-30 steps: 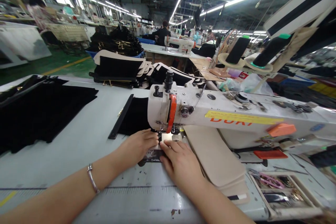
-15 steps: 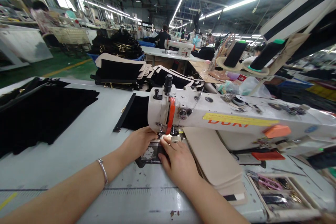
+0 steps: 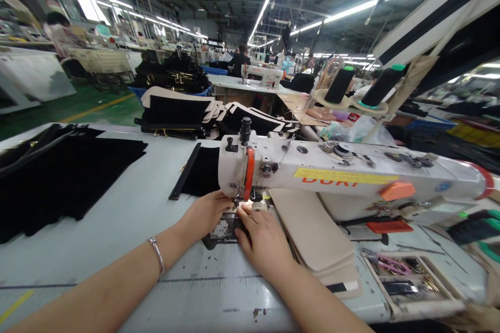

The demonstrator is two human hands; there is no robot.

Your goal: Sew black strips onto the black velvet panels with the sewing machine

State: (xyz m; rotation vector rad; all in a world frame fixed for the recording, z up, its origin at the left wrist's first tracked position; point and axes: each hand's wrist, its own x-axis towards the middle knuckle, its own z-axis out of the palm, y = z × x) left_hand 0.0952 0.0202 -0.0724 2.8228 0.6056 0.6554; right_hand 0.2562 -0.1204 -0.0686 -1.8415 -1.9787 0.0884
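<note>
A white sewing machine (image 3: pixel 336 174) stands on the pale table (image 3: pixel 117 218). My left hand (image 3: pixel 205 213) rests at the left of the needle area, fingers curled and pressed together at the presser foot. My right hand (image 3: pixel 263 239) lies just right of it, fingers bent onto the metal plate (image 3: pixel 222 230) under the needle. Whatever small piece they pinch is hidden under the fingers. A black fabric piece with a stiff edge strip (image 3: pixel 195 171) lies behind the machine head.
Black fabric (image 3: pixel 58 177) spreads over the table's left. A stack of beige panels (image 3: pixel 316 234) lies right of my hands. A tray with scissors and small tools (image 3: pixel 406 278) sits at the right front. Thread cones (image 3: pixel 339 86) stand behind. Other people work at distant machines.
The view has shifted slightly; my hands have stayed at the needle, with the right hand's fingers creeping a little closer to the presser foot.
</note>
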